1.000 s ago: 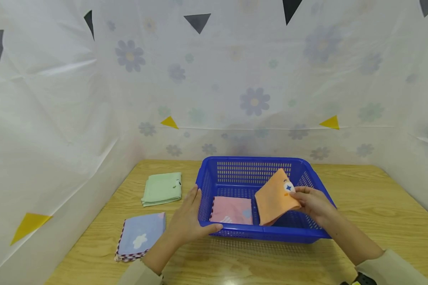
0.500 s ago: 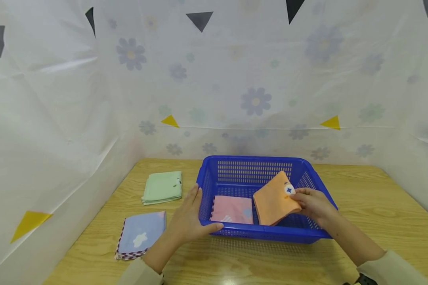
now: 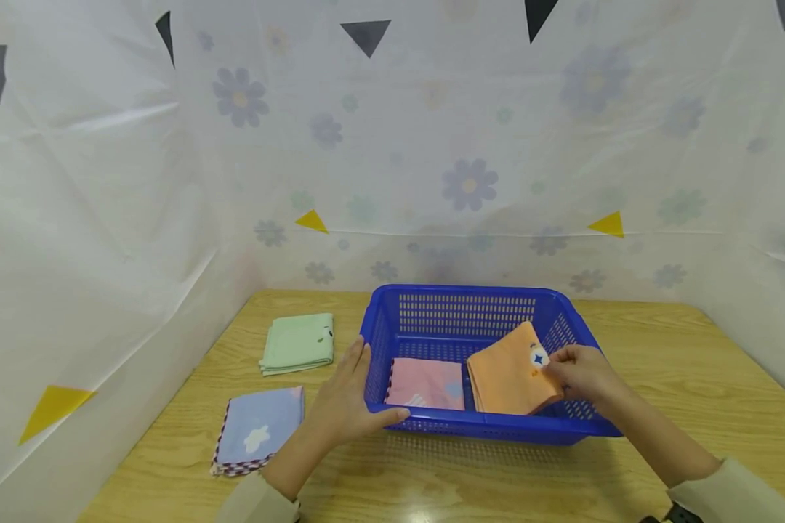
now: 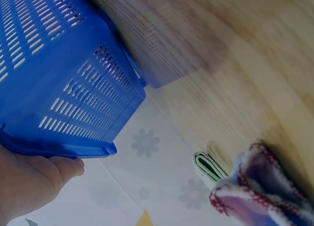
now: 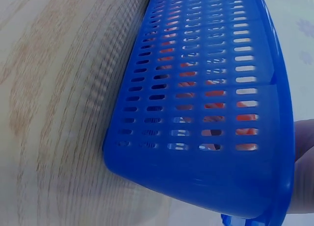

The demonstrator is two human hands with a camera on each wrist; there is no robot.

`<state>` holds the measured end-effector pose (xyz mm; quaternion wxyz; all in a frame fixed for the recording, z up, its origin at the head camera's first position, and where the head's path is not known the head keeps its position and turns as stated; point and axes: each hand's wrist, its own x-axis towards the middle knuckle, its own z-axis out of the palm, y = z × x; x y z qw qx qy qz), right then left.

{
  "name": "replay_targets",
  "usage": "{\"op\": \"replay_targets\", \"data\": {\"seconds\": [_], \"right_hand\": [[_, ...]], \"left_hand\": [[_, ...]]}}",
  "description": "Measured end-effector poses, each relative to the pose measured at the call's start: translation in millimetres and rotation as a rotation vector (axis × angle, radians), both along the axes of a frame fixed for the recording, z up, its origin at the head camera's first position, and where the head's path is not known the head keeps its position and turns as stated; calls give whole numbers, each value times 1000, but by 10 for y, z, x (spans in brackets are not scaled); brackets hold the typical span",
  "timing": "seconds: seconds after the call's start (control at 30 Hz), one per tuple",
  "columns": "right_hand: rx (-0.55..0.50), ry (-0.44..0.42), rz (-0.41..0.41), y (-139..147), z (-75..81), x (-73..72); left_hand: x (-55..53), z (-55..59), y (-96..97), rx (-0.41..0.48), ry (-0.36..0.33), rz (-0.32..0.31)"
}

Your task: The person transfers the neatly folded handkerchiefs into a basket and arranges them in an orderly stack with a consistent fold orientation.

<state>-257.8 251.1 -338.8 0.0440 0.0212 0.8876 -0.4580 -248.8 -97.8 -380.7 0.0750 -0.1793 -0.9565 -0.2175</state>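
Observation:
A blue slotted plastic basket [image 3: 458, 292] stands on the wooden table. My left hand [image 3: 340, 403] rests against its near left corner, fingers straight along the side and thumb on the front rim. In the left wrist view that hand [image 4: 37, 182] touches the rim. My right hand [image 3: 582, 374] pinches the right edge of a folded orange towel [image 3: 506, 378], which lies tilted inside the basket's right part. Left of it, a folded pink towel [image 3: 425, 381] lies flat on the basket floor. The right wrist view shows mostly the basket wall [image 5: 196, 172], with orange glimpsed through its slots.
On the table left of the basket lie a folded green towel [image 3: 299, 344] and, nearer, a folded blue towel [image 3: 262, 428] with a star-like white patch. A white flowered sheet [image 3: 392, 145] hangs behind and at both sides.
The orange towel has come down lower and flatter in the basket, shifting slightly right. My right hand has moved a little right and down with it; the left hand stays on the corner.

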Motion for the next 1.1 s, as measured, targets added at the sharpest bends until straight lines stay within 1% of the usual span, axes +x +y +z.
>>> {"op": "replay_targets", "data": {"seconds": [0.17,0.4,0.77,0.87,0.97,1.1], "right_hand": [[59,23,2,11,24,3],[136,20,-3,47,22,13],[129,66,47,122,121,74],[146,106,51,147,128,90],[172,189,53,166,103,117],[198,303,27,197,51,165]], "left_hand": [[-3,1,-1,1,-5,0],[-3,-6,-4,3,6,-7],[1,1,-3,1,12,-7],[0,1,-2,1,15,-8],[4,1,0,3,13,-8],[7,-1,2,1,11,-6]]}}
